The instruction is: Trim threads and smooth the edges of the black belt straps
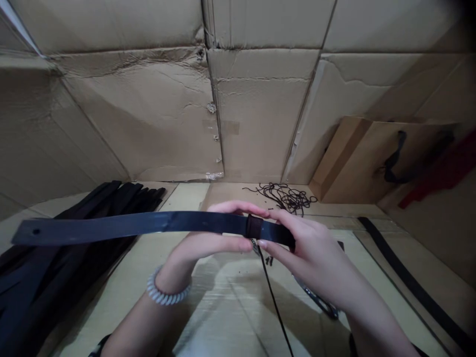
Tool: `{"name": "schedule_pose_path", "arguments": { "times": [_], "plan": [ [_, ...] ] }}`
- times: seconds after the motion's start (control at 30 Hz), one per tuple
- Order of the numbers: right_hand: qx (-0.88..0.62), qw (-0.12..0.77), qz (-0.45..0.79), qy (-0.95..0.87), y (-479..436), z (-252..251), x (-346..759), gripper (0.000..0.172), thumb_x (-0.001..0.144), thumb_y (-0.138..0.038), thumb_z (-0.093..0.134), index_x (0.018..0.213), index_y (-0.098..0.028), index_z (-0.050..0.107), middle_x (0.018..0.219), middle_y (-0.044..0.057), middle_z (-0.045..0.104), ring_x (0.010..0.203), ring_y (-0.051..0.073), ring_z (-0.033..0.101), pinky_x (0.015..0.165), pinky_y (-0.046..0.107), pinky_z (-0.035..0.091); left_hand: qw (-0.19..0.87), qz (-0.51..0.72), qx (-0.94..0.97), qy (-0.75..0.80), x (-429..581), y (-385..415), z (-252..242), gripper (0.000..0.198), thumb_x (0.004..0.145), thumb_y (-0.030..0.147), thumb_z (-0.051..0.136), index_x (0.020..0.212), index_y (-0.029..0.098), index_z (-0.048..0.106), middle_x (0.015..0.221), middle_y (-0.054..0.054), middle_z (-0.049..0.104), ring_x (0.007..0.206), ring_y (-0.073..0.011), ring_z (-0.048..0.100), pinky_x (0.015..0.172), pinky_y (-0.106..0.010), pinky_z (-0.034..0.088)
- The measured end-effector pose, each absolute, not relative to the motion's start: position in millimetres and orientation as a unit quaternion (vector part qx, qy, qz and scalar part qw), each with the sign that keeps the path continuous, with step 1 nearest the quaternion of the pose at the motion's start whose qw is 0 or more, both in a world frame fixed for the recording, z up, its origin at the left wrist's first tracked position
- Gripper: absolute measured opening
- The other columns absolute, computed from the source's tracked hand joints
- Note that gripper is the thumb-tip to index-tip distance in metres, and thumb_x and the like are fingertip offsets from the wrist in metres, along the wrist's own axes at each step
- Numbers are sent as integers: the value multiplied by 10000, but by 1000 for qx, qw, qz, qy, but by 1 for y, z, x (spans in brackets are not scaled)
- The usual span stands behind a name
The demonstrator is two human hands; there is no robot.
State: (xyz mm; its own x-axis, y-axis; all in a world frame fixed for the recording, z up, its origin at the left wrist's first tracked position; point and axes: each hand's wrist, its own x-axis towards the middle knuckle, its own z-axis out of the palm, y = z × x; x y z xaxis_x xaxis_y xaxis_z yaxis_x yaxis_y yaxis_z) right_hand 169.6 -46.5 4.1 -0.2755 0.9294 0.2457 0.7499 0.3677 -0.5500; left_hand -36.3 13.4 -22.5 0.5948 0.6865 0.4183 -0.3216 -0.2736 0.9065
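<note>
A dark strap, like a belt [137, 226], is held across the view, its free end with a small hole reaching out to the left. My left hand [219, 238] grips it near the middle, thumb below and fingers above. Around the strap sits a band of wound dark cord [254, 227], between the fingertips of both hands. My right hand [303, 238] pinches the strap just right of that band. A thin dark cord [274, 297] hangs down from near the band toward the bottom edge.
Several black straps [40, 267] lie piled at the left. A tangle of dark cords [290, 197] rests at the back. Scissors [318, 300], partly hidden, lie under my right hand. At the right are another black strap [412, 282] and a brown paper bag [357, 158]. Cardboard [260, 114] walls the back.
</note>
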Motion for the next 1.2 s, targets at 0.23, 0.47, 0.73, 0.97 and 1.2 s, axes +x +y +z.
{"name": "schedule_pose_path", "arguments": {
  "times": [0.23, 0.47, 0.73, 0.97, 1.2],
  "plan": [
    [-514, 265, 260, -774, -43, 8, 173, 231, 881, -367, 660, 1093, -278, 634, 981, -20, 722, 878, 219, 646, 752, 355, 439, 561, 406, 710, 131, -44, 11, -15, 321, 886, 279, 687, 1204, 242, 718, 1201, -73, 735, 1128, -221, 677, 988, -296, 523],
    [-496, 273, 295, -770, -47, 7, 175, 197, 890, -427, 655, 1021, -281, 652, 965, -36, 714, 843, 185, 635, 732, 326, 425, 555, 450, 675, 181, -42, 21, -29, 209, 839, 344, 744, 971, 192, 799, 961, -94, 791, 860, -201, 743, 760, -269, 596],
    [-472, 278, 296, -783, -47, 9, 174, 286, 864, -531, 677, 899, -249, 643, 806, -55, 673, 698, 140, 586, 603, 274, 369, 640, 499, 569, 133, -21, 14, -31, 79, 842, 246, 746, 835, 175, 714, 853, -29, 773, 864, -154, 726, 819, -271, 585],
    [-487, 285, 246, -788, -47, 7, 169, 419, 872, -614, 602, 701, -230, 595, 582, -62, 524, 537, 114, 461, 499, 259, 275, 688, 490, 522, 117, -16, 11, -32, 137, 802, 268, 759, 771, 177, 661, 761, -18, 688, 876, -172, 680, 853, -303, 547],
    [-527, 288, 198, -774, -46, 3, 161, 565, 899, -636, 498, 549, -198, 433, 470, -57, 391, 477, 102, 369, 500, 276, 226, 691, 462, 547, 100, -29, 6, -19, 52, 734, 216, 632, 718, 167, 638, 594, 1, 511, 648, -143, 517, 633, -248, 423]
  ]
}}
